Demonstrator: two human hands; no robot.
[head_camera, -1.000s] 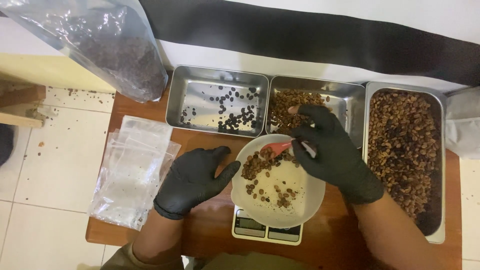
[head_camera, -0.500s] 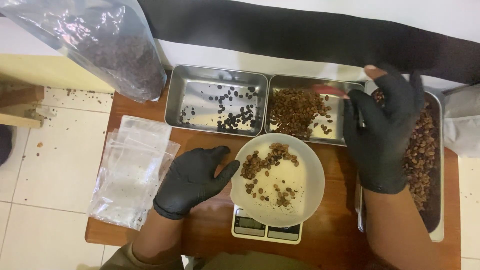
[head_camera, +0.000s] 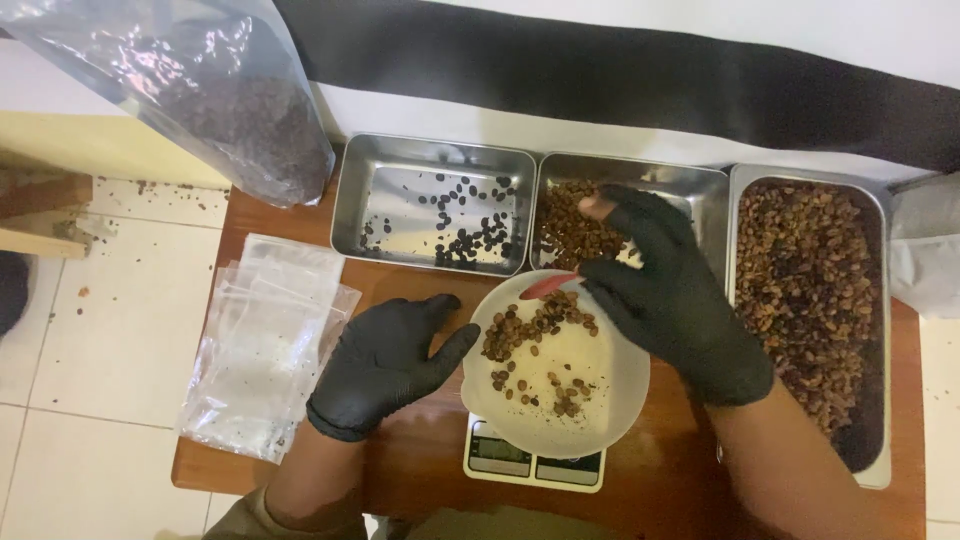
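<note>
Item: white bowl (head_camera: 590, 400) on a small digital scale (head_camera: 535, 465), near edge of a wooden table (head_camera: 420, 500), centre of the scene. It held a loose scatter of brown beans (head_camera: 535, 330), heaped toward its far-left rim.

Right hand (head_camera: 675, 300), black-gloved: lay over the bowl's far-right rim, fingers curled and pinched on a small red scoop (head_camera: 548, 285). The grip was closed on the scoop's handle end; how tightly could not be told, since the handle was hidden under the glove. The scoop's long axis ran left and slightly near from the fingers, its tip at the bowl's far rim, just above the bean heap. The heap thus lay to the left and near of the grip. This was the hand closer to the beans.

Left hand (head_camera: 385, 365), black-gloved: flat on the table to the left of the bowl, fingers spread, holding nothing, thumb reaching toward the bowl's left rim; whether it touched could not be told.

Surroundings, far side: three steel trays in a row. Left tray (head_camera: 400, 165) held sparse dark beans; middle tray (head_camera: 690, 185), brown beans, directly beyond the right hand; right tray (head_camera: 880, 330), long and full. Clear plastic bags (head_camera: 265, 340) lay stacked at left; a large filled bag (head_camera: 230, 110) stood far left.
</note>
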